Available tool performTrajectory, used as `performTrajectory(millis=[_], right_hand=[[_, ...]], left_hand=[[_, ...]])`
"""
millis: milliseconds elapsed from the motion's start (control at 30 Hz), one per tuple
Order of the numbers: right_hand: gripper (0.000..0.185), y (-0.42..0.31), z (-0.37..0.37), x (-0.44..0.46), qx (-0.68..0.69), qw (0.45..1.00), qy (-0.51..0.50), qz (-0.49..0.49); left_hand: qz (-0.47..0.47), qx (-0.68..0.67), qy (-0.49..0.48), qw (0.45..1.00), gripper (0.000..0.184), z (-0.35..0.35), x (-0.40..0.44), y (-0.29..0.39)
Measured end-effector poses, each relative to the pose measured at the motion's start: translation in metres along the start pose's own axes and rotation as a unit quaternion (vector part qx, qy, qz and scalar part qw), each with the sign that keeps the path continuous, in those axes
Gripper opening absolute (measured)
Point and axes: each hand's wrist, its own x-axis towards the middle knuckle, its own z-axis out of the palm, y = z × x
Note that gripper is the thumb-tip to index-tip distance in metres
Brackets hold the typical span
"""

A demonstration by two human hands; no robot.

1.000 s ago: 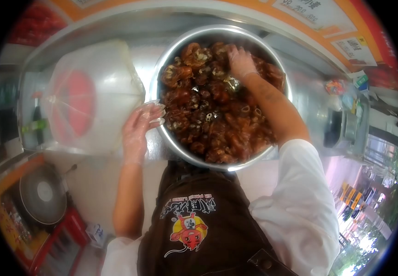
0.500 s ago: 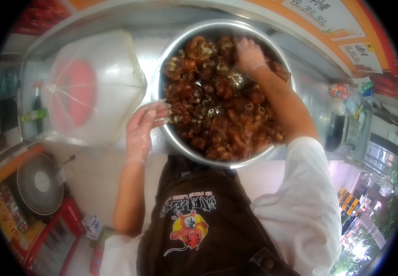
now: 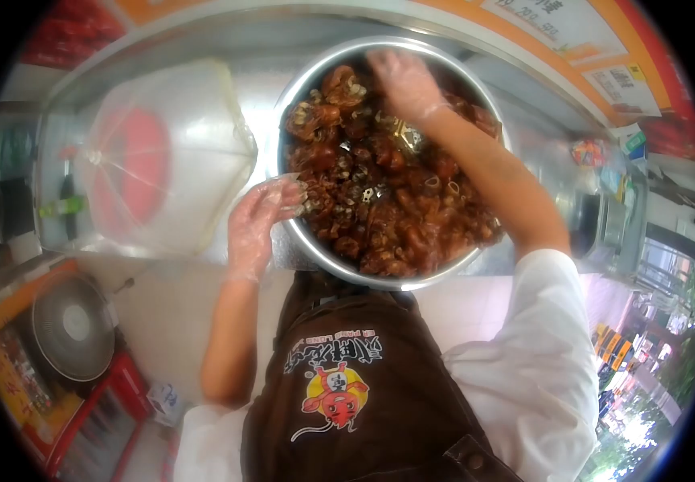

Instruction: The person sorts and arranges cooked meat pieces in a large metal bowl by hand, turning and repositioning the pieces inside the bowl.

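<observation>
A large round steel basin (image 3: 488, 104) holds a heap of glossy brown cooked meat pieces (image 3: 412, 229), some showing round bone ends. My right hand (image 3: 408, 87), in a clear plastic glove, is over the far side of the heap. Its fingers are blurred and partly turned away, so I cannot see whether they hold a piece. At the basin's left rim is my left hand (image 3: 259, 217), also gloved, its fingers stretched across the edge close to the meat.
Left of the basin on the steel counter (image 3: 275, 249) stands a translucent mesh food cover (image 3: 195, 153) with something red under it. Small packets (image 3: 588, 153) lie to the right. A round fan (image 3: 73, 328) is at lower left, and price signs (image 3: 625, 87) line the far edge.
My right hand has moved left and up out of the meat toward the basin's far rim. My left hand stays by the left rim, almost unmoved.
</observation>
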Motion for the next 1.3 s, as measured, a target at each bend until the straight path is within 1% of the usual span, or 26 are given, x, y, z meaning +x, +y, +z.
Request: performTrajectory(millis=[33,67,100,167,233,300,333,367,433,467,533,567,633,767,833,867,900,967,1000,1033,1100,1167,1200,1233,1300], right_hand=[[0.089,-0.003,-0.009,-0.001,0.027,0.999,-0.017,0.003],[0.089,-0.005,0.022,0.009,0.022,0.997,0.065,-0.026],[0.089,0.002,0.018,0.005,0.021,0.997,0.065,-0.026],[0.089,0.012,-0.003,-0.001,0.083,0.994,0.03,-0.064],[0.091,0.015,-0.003,-0.001,0.106,0.993,0.023,-0.05],[0.092,0.036,0.001,-0.008,0.251,0.962,0.071,-0.084],[0.089,0.048,-0.012,-0.013,0.287,0.954,0.059,-0.068],[0.082,0.058,-0.003,-0.013,0.277,0.954,0.1,-0.052],[0.068,0.093,-0.018,-0.036,0.268,0.956,0.114,-0.022],[0.068,0.11,-0.025,-0.046,0.265,0.958,0.109,-0.02],[0.048,0.139,-0.034,-0.065,0.371,0.924,0.03,0.086],[0.048,0.151,-0.038,-0.076,0.368,0.925,0.028,0.087],[0.039,0.168,-0.044,-0.1,0.379,0.919,0.022,0.105],[0.037,0.177,-0.031,-0.127,0.345,0.929,0.021,0.134],[0.035,0.17,-0.027,-0.135,0.38,0.906,-0.016,0.184],[0.041,0.168,-0.021,-0.138,0.389,0.905,-0.008,0.173],[0.041,0.163,-0.019,-0.137,0.389,0.905,-0.009,0.172],[0.039,0.15,-0.013,-0.132,0.415,0.886,-0.02,0.207],[0.039,0.146,0.001,-0.13,0.439,0.873,-0.005,0.211],[0.039,0.139,0.007,-0.124,0.44,0.873,-0.006,0.21],[0.042,0.119,0.02,-0.106,0.336,0.923,-0.022,0.188],[0.042,0.094,0.033,-0.087,0.284,0.942,-0.034,0.175],[0.038,0.077,0.011,-0.08,0.24,0.953,-0.06,0.173],[0.038,0.066,0.018,-0.07,0.242,0.953,-0.059,0.172],[0.032,0.049,0.054,-0.052,0.081,0.978,-0.12,0.153]], left_hand=[[0.002,-0.001,0.004,1.0,0.037,-0.003,-0.001,-0.001],[0.005,-0.002,0.009,1.0,0.037,-0.006,-0.002,-0.002],[0.006,-0.003,0.009,1.0,0.037,-0.008,-0.002,-0.005],[0.008,-0.017,0.025,1.0,0.035,-0.016,-0.005,-0.012],[0.008,-0.013,0.025,1.0,0.035,-0.023,-0.005,-0.018],[0.007,-0.012,0.024,1.0,0.035,-0.028,-0.008,-0.023],[0.006,-0.014,0.026,1.0,0.035,-0.029,-0.01,-0.026],[0.005,-0.018,0.028,0.999,0.035,-0.031,-0.011,-0.028],[0.001,-0.023,0.029,0.999,0.035,-0.035,-0.012,-0.03],[-0.001,-0.026,0.034,0.999,0.035,-0.037,-0.012,-0.03],[-0.004,-0.029,0.03,0.999,0.034,-0.044,-0.011,-0.033],[-0.005,-0.028,0.031,0.999,0.034,-0.044,-0.011,-0.033],[-0.007,-0.024,0.027,0.999,0.036,-0.041,-0.012,-0.028],[0.0,-0.015,0.012,1.0,0.039,-0.035,-0.009,-0.022],[0.005,-0.018,0.0,1.0,0.039,-0.031,-0.006,-0.022],[0.007,-0.017,-0.01,1.0,0.038,-0.027,-0.004,-0.021],[0.008,-0.017,-0.02,1.0,0.037,-0.023,-0.003,-0.02],[0.002,-0.02,-0.027,0.999,0.034,-0.015,-0.002,-0.015],[-0.002,-0.022,-0.035,0.999,0.032,-0.012,-0.002,-0.014],[-0.003,-0.022,-0.035,0.999,0.032,-0.009,-0.002,-0.014],[-0.002,-0.009,-0.044,0.999,0.032,-0.005,-0.002,-0.014],[-0.004,-0.006,-0.043,0.999,0.032,-0.002,-0.005,-0.011],[-0.006,-0.003,-0.043,0.999,0.032,-0.002,-0.007,-0.011],[-0.005,-0.002,-0.042,0.999,0.032,-0.002,-0.008,-0.011],[0.0,-0.017,-0.046,0.999,0.033,-0.005,-0.011,-0.012]])
